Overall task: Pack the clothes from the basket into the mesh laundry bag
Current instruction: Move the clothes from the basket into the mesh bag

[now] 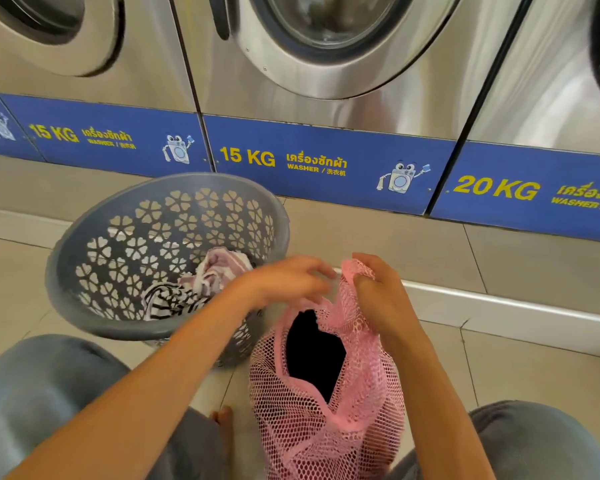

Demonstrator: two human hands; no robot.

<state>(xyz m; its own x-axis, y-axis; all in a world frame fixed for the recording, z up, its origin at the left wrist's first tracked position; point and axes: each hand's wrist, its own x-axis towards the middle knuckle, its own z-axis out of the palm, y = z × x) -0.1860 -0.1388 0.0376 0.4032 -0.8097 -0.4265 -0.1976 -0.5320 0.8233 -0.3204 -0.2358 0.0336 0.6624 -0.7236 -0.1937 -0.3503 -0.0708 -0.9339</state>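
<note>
The right hand (378,289) was closed on the bunched top edge of the pink mesh bag (326,410), holding it up so the mouth gaped. The left hand (288,280) hovered just beside that rim with fingers loosely spread and blurred, holding nothing that could be made out. A dark garment (314,355) filled the opening inside the bag, which stood on the tiled floor (516,368) between the person's knees. To the left, touching the bag's side, the grey basket (66,271) tilted toward the person, with a striped black-and-white garment (168,299) and a pale purple-striped cloth (215,271) lying in it. Steel washers (326,109) stood behind.
</note>
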